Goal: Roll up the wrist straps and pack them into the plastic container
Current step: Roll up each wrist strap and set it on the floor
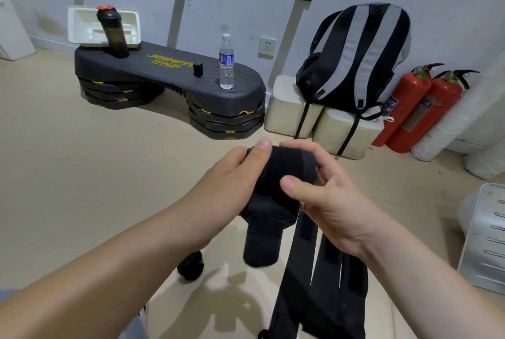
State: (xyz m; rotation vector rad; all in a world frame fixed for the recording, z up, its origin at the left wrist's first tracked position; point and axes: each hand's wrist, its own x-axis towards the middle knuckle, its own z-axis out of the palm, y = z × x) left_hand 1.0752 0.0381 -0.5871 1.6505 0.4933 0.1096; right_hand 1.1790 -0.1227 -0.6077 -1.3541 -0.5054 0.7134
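Both hands hold a black wrist strap (284,172) in mid-air at the centre of the head view. My left hand (232,174) grips its left side, thumb on top. My right hand (328,191) grips the right side, with the thumb pressed on the front of the rolled part. The strap's loose end (261,245) hangs down below the hands. Several unrolled black straps (328,284) hang lower right. A rolled black strap (190,266) lies on the floor below my left forearm. The white plastic container (82,24) leans against the wall on the black step platform.
A black step platform (169,76) carries a dark shaker bottle (113,32) and a clear water bottle (226,62). A striped backpack (355,60) sits on white foam blocks (289,109). Two red fire extinguishers (418,109) stand at the right. A grey metal case (486,237) is at the far right.
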